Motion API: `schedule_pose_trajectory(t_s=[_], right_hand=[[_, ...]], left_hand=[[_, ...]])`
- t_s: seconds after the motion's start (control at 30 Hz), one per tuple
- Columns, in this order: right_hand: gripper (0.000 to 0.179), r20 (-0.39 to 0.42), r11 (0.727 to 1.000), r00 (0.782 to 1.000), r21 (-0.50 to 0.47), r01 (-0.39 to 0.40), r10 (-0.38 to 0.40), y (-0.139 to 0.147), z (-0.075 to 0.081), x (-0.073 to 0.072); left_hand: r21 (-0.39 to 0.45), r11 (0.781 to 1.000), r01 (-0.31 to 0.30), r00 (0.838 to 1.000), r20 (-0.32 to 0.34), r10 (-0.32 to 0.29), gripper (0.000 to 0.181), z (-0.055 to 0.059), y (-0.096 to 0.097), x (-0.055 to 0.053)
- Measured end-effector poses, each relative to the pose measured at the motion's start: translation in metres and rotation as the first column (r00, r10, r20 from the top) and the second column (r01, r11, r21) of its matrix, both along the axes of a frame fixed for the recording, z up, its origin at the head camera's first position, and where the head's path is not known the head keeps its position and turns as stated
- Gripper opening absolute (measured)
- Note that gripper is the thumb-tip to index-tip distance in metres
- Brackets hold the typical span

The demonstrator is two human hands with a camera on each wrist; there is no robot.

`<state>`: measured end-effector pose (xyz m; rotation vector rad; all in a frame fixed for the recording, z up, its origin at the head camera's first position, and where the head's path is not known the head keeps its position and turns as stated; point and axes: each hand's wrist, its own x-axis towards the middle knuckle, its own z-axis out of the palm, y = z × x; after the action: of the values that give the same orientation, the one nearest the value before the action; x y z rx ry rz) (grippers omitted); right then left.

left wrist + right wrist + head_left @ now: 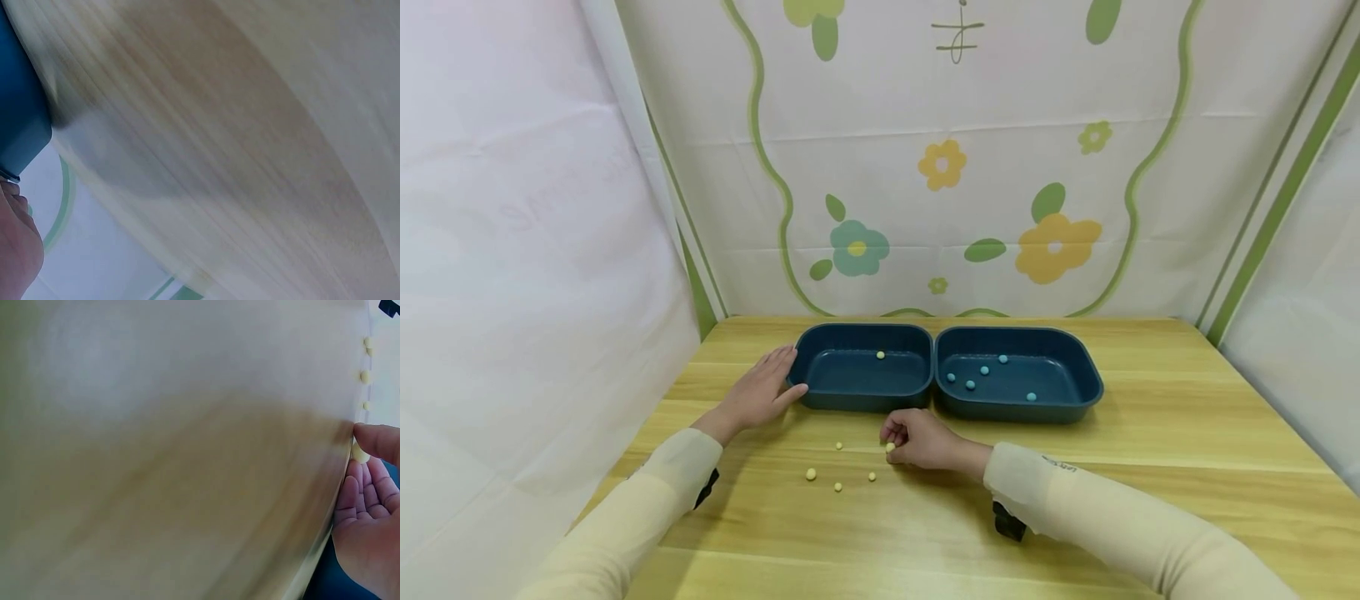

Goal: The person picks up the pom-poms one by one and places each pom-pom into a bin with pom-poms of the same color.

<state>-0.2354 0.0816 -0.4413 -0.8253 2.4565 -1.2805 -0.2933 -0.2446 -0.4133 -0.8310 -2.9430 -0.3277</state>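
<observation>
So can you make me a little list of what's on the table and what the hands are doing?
left tray: one yellow bead inside
right tray: five blue beads inside
loose yellow beads: four on the table, in front of the trays
left hand: flat, touching the left tray's side
right hand: pinching a yellow bead at the tabletop

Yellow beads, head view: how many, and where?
6. One in the left tray. Four loose on the table. One pinched by the right hand at. More may be hidden under that hand.
</observation>
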Motion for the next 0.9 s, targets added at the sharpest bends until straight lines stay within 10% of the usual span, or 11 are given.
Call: schedule_pose_trajectory(t_s=[0.9], right_hand=[[0.018,-0.025,0.997,1.000,-0.073,0.013,-0.014,-0.004,0.032,0.005]], left_hand=[[-0.023,1.000,0.017,0.999,-0.033,-0.018,0.077,0.001,0.001,0.001]])
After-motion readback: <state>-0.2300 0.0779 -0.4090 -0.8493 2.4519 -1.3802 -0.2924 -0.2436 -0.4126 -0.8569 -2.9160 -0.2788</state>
